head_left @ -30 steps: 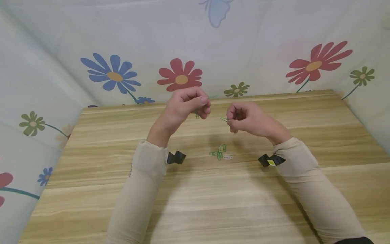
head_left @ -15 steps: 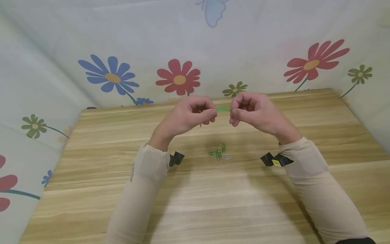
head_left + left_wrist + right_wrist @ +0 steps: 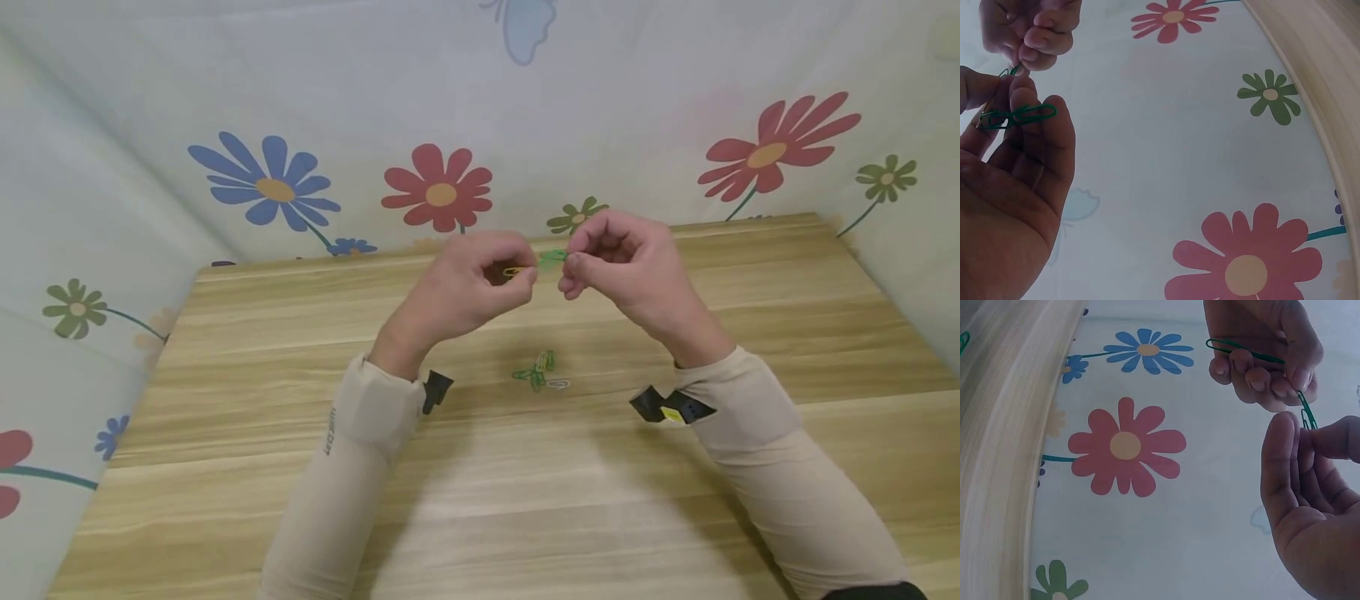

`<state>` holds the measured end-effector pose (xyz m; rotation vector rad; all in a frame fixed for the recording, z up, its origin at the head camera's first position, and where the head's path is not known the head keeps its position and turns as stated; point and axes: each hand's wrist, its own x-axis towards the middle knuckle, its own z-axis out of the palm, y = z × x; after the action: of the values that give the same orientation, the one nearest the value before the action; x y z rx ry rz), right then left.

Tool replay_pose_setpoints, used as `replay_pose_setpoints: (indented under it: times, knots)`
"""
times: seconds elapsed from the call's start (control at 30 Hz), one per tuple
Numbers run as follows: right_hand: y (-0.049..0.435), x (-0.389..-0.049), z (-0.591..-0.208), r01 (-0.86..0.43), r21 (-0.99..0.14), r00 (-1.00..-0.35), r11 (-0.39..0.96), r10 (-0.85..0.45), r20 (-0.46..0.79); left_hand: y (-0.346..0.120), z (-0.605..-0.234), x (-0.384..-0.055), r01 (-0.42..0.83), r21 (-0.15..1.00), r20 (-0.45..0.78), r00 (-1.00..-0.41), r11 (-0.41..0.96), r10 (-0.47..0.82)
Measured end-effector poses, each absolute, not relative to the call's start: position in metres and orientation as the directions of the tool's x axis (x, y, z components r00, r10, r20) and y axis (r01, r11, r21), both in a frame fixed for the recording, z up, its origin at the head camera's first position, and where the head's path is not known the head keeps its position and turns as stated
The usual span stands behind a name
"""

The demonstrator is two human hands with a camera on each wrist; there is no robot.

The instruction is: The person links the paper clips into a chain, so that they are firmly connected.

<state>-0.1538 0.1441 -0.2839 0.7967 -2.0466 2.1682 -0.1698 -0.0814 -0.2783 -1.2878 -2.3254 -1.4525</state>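
Observation:
Above the far part of the table, my left hand (image 3: 480, 279) pinches paper clips between thumb and fingers. A yellow paper clip (image 3: 513, 272) shows in its grip, and linked green paper clips (image 3: 1035, 115) lie across its fingers in the left wrist view. Facing it, my right hand (image 3: 633, 267) pinches a green paper clip (image 3: 553, 257) that spans the small gap between both hands. In the right wrist view, green wire (image 3: 1307, 412) runs from one set of fingertips to the other. Whether the clips in the gap are hooked together, I cannot tell.
On the wooden table (image 3: 480, 467) below the hands lies a small group of loose clips: several green paper clips (image 3: 534, 379), a yellowish paper clip (image 3: 542, 361) and a white paper clip (image 3: 558, 384). A flower-printed curtain (image 3: 337, 83) stands behind the table's far edge.
The hands, apart a second ago, have come together with green clips between their fingertips. My right hand has risen, and my left hand has turned so the yellow clip shows. The loose clips have stayed put.

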Motion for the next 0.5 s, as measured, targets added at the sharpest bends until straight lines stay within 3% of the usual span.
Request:
replay_pose_setpoints:
  times: [0.13,0.5]
  knots:
    - [0.1415,-0.1511,-0.2842,-0.434,-0.899,-0.856,-0.063,-0.282,0.433,-0.0802,-0.2785,-0.1689,0.747,0.619,0.504,-0.614,0.241,0.607]
    - [0.1386,-0.1466,-0.2795,-0.54,-0.811,-0.826,0.225,-0.328,0.459,-0.0792,-0.2753,-0.1649,0.76,0.509,0.456,-0.637,0.404,0.622]
